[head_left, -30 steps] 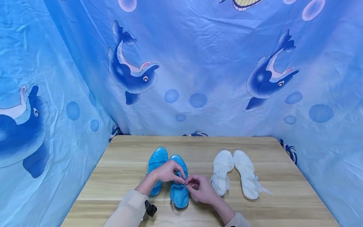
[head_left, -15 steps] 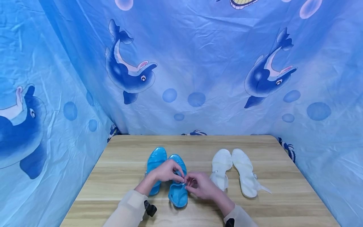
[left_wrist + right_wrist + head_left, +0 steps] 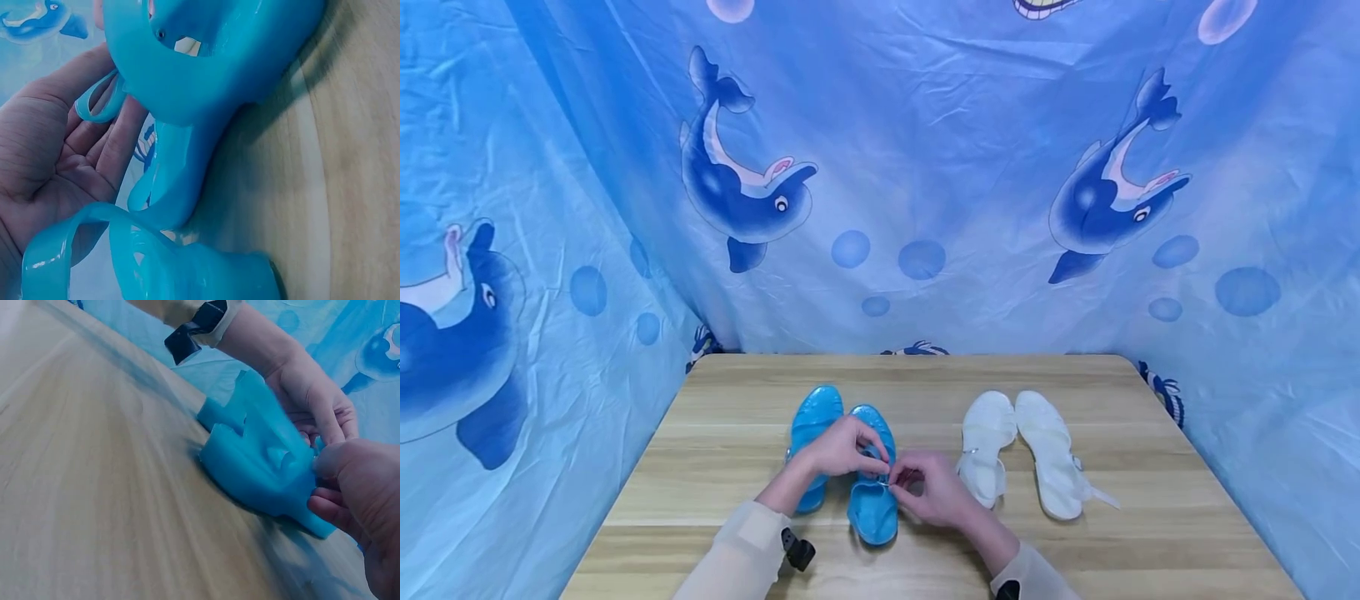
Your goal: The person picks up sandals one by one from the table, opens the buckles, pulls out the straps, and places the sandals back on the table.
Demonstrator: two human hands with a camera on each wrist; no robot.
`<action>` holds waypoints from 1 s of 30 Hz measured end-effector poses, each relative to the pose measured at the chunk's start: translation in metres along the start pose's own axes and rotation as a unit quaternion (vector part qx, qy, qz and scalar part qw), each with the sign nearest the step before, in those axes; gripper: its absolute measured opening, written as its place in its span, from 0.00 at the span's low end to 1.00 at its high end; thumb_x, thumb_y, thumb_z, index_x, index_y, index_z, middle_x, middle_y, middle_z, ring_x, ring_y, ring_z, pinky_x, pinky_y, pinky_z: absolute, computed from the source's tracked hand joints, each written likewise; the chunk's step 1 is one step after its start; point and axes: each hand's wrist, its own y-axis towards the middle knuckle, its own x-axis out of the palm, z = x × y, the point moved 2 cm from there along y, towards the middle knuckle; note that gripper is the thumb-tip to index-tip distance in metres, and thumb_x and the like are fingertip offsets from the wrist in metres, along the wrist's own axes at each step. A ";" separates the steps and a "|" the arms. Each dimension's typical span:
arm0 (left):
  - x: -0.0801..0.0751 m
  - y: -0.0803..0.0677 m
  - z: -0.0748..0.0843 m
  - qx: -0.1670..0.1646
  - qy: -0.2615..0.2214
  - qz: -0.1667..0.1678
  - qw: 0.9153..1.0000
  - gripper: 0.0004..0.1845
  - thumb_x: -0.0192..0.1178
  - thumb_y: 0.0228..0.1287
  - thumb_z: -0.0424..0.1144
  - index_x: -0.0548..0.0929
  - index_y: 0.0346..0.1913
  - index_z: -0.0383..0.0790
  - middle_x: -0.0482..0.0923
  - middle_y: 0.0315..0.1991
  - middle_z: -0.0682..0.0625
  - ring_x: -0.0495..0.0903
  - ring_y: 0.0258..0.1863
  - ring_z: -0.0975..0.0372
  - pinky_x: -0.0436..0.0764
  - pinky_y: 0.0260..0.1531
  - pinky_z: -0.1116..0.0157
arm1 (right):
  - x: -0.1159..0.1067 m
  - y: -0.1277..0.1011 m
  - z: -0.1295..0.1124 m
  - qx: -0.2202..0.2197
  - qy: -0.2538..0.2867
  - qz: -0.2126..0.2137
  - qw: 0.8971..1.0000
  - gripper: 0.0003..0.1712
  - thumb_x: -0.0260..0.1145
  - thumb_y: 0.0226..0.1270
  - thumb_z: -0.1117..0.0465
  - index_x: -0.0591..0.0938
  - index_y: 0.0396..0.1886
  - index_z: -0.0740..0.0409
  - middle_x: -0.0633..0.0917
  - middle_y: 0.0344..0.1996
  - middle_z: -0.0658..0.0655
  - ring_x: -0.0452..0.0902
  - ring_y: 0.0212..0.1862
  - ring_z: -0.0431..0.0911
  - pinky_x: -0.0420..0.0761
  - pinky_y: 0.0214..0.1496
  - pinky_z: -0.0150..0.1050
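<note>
Two blue jelly sandals [image 3: 872, 492] and two white jelly sandals [image 3: 1048, 458] lie in pairs on a wooden table [image 3: 715, 467]. The left hand [image 3: 838, 450] and right hand [image 3: 928, 492] pinch the strap of the right blue sandal, near centre.

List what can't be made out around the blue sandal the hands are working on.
- Buckle: in the head view, too small and covered by the left hand and right hand.
- Blue sandal: in the left wrist view, cut off by the frame edges.
- Right hand's fingertips: in the right wrist view, blurred against the sandal's strap.
</note>
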 end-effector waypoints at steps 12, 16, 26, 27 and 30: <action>0.000 -0.003 0.000 -0.032 -0.043 0.025 0.998 0.02 0.72 0.70 0.37 0.94 0.39 0.43 0.92 0.32 0.51 0.90 0.29 0.62 0.89 0.34 0.64 | 0.007 -0.006 0.003 -0.089 -0.087 0.061 0.990 0.09 0.75 0.63 0.70 0.87 0.36 0.51 0.91 0.34 0.48 0.85 0.36 0.31 0.87 0.41 0.27; 0.000 -0.005 -0.002 -0.045 -0.078 0.051 0.995 0.08 0.72 0.70 0.37 0.93 0.45 0.36 0.93 0.36 0.45 0.92 0.30 0.58 0.91 0.36 0.62 | 0.009 -0.007 0.002 -0.140 -0.147 0.086 0.975 0.11 0.77 0.59 0.72 0.87 0.35 0.52 0.91 0.32 0.47 0.86 0.35 0.31 0.84 0.41 0.22; 0.002 -0.005 0.005 -0.053 -0.083 0.059 0.993 0.09 0.72 0.70 0.37 0.92 0.46 0.34 0.93 0.39 0.43 0.93 0.32 0.55 0.91 0.38 0.62 | 0.002 -0.008 -0.008 -0.024 -0.067 0.104 0.992 0.08 0.75 0.66 0.68 0.86 0.43 0.60 0.92 0.35 0.52 0.87 0.36 0.34 0.88 0.39 0.28; 0.002 -0.004 0.006 -0.054 -0.082 0.060 0.993 0.09 0.72 0.70 0.37 0.92 0.46 0.35 0.92 0.39 0.44 0.93 0.32 0.55 0.91 0.38 0.62 | 0.000 -0.007 -0.010 0.000 -0.056 0.111 0.992 0.09 0.75 0.67 0.67 0.85 0.45 0.61 0.91 0.35 0.52 0.87 0.35 0.34 0.88 0.39 0.29; 0.002 -0.003 0.009 -0.056 -0.077 0.066 0.993 0.08 0.73 0.70 0.39 0.92 0.45 0.38 0.92 0.41 0.45 0.93 0.31 0.55 0.91 0.37 0.62 | -0.006 -0.005 -0.014 0.058 -0.041 0.132 0.989 0.13 0.74 0.69 0.66 0.83 0.51 0.62 0.91 0.36 0.51 0.86 0.36 0.34 0.88 0.39 0.30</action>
